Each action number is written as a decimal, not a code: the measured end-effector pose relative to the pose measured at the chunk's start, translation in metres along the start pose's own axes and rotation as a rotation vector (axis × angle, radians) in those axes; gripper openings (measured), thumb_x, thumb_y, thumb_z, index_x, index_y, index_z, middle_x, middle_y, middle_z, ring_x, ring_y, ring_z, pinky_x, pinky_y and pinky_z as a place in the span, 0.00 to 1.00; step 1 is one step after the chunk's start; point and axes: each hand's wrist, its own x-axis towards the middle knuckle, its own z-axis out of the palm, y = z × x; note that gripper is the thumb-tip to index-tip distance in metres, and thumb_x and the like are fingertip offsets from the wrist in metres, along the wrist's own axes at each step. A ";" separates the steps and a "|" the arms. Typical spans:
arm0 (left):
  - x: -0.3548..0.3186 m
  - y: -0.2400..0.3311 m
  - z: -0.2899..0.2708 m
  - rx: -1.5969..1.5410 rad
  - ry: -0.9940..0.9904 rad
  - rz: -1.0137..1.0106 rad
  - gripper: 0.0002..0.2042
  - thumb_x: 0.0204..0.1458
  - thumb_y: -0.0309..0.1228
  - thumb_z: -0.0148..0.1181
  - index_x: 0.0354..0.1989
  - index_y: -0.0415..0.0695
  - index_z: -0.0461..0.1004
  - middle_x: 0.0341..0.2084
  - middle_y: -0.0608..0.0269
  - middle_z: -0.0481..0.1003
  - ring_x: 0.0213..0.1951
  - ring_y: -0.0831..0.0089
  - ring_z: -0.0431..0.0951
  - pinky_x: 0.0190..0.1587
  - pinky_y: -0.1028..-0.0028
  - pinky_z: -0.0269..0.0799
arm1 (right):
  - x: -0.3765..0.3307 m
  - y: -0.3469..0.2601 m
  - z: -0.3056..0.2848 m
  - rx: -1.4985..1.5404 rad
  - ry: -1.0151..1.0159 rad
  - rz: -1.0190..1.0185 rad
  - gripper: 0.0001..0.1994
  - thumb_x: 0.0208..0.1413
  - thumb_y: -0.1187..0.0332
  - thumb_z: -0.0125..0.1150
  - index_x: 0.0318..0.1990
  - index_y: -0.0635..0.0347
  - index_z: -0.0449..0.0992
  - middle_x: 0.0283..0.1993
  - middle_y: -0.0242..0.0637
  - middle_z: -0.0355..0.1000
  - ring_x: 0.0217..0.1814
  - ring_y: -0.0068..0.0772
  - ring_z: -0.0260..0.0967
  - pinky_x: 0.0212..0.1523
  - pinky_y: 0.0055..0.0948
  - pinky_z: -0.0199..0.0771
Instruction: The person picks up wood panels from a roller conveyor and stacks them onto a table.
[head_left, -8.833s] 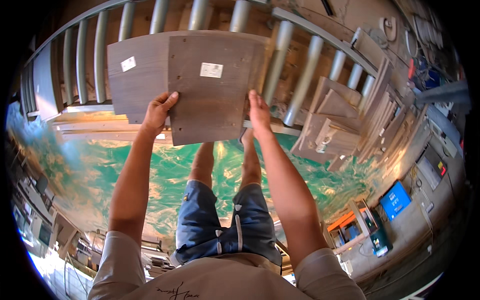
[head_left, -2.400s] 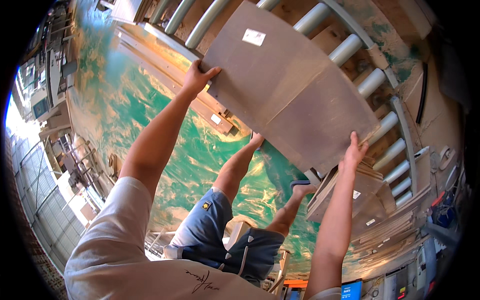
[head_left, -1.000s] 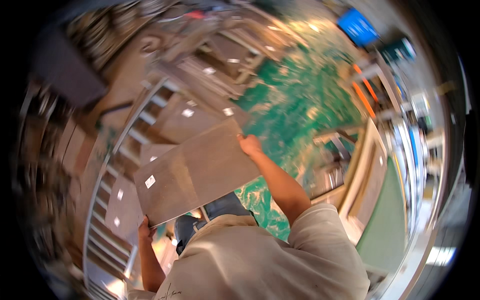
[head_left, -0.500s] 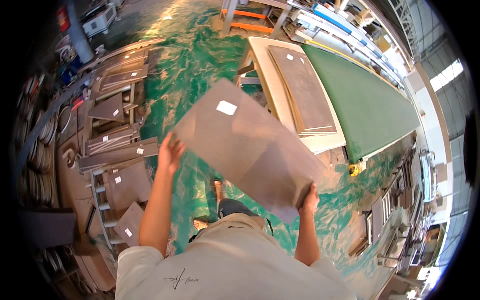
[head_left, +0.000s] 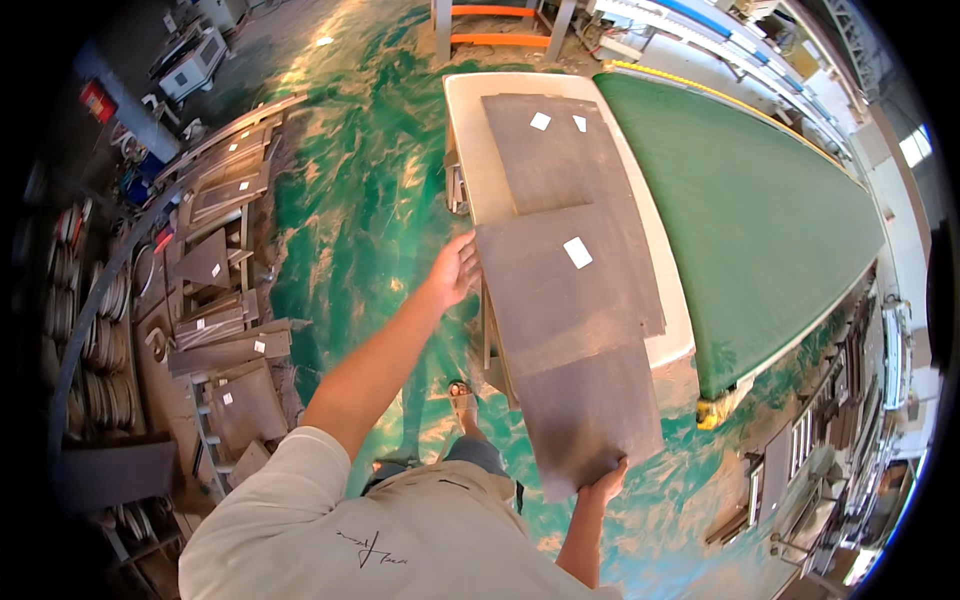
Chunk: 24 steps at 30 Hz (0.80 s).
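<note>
A flat rectangular grey-brown board (head_left: 575, 330) with a white label lies partly over similar brown boards (head_left: 550, 170) on the pale worktable (head_left: 467, 130). Its near end juts past the table's front edge. At the board's left edge, toward its far end, is my left hand (head_left: 457, 270), closed on that edge with the fingertips partly hidden. My right hand (head_left: 604, 486) grips the near right corner, thumb on top and the other fingers mostly out of sight beneath.
A green belt surface (head_left: 760, 230) adjoins the table on the right. Along the left, more labelled boards (head_left: 245, 400) rest on racks. An orange-barred frame (head_left: 500, 42) stands beyond the table. Dust covers the green floor (head_left: 350, 200).
Both hands have carried the board to the right and turned it lengthwise along the table. It now overlaps the boards there instead of hanging over the floor.
</note>
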 end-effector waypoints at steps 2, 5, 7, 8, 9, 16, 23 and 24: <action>0.025 0.000 -0.001 0.085 -0.015 0.009 0.40 0.57 0.47 0.58 0.72 0.44 0.48 0.72 0.48 0.50 0.72 0.54 0.49 0.72 0.54 0.45 | -0.001 -0.003 0.022 0.046 -0.050 0.041 0.33 0.61 0.46 0.55 0.67 0.56 0.62 0.68 0.42 0.61 0.64 0.48 0.63 0.58 0.52 0.70; 0.030 -0.019 0.003 0.320 0.096 -0.044 0.38 0.58 0.44 0.58 0.72 0.43 0.49 0.70 0.49 0.55 0.71 0.57 0.54 0.70 0.54 0.51 | -0.007 -0.025 0.056 0.031 -0.127 0.227 0.33 0.61 0.44 0.53 0.69 0.52 0.59 0.70 0.37 0.58 0.69 0.45 0.58 0.62 0.52 0.65; 0.013 -0.041 0.016 0.364 0.081 -0.127 0.37 0.58 0.43 0.58 0.72 0.42 0.49 0.69 0.50 0.57 0.70 0.58 0.57 0.69 0.54 0.54 | -0.001 -0.024 0.068 0.066 -0.176 0.243 0.33 0.62 0.43 0.52 0.68 0.50 0.60 0.70 0.36 0.58 0.70 0.44 0.57 0.64 0.50 0.64; 0.002 -0.049 0.022 0.386 0.074 -0.165 0.37 0.58 0.42 0.59 0.72 0.42 0.49 0.68 0.51 0.58 0.69 0.58 0.58 0.68 0.54 0.55 | 0.001 -0.022 0.075 0.084 -0.205 0.253 0.32 0.62 0.42 0.51 0.68 0.49 0.60 0.70 0.35 0.59 0.70 0.43 0.57 0.65 0.50 0.63; -0.009 -0.055 0.029 0.389 0.034 -0.160 0.38 0.58 0.42 0.59 0.73 0.42 0.48 0.69 0.51 0.57 0.69 0.58 0.57 0.68 0.54 0.54 | 0.003 -0.021 0.082 0.080 -0.213 0.265 0.32 0.62 0.42 0.51 0.68 0.49 0.60 0.70 0.34 0.59 0.70 0.42 0.57 0.65 0.49 0.63; -0.004 -0.065 0.076 0.489 -0.029 0.020 0.42 0.57 0.40 0.59 0.74 0.42 0.42 0.72 0.53 0.48 0.72 0.58 0.49 0.70 0.55 0.51 | -0.011 -0.048 0.168 0.087 -0.253 0.313 0.29 0.64 0.45 0.49 0.66 0.49 0.62 0.67 0.33 0.60 0.68 0.40 0.59 0.64 0.48 0.63; 0.041 -0.020 0.016 0.473 0.089 -0.035 0.39 0.58 0.48 0.58 0.73 0.42 0.51 0.70 0.55 0.55 0.69 0.61 0.56 0.67 0.58 0.56 | -0.001 -0.050 0.250 0.192 -0.296 0.219 0.31 0.65 0.47 0.46 0.69 0.53 0.56 0.70 0.44 0.52 0.71 0.43 0.52 0.68 0.51 0.58; 0.032 -0.026 -0.008 0.546 0.162 -0.035 0.37 0.58 0.50 0.58 0.71 0.42 0.54 0.68 0.56 0.59 0.67 0.63 0.61 0.65 0.59 0.59 | -0.001 -0.048 0.246 0.178 -0.310 0.226 0.31 0.66 0.47 0.46 0.69 0.55 0.55 0.70 0.46 0.53 0.71 0.43 0.53 0.69 0.51 0.58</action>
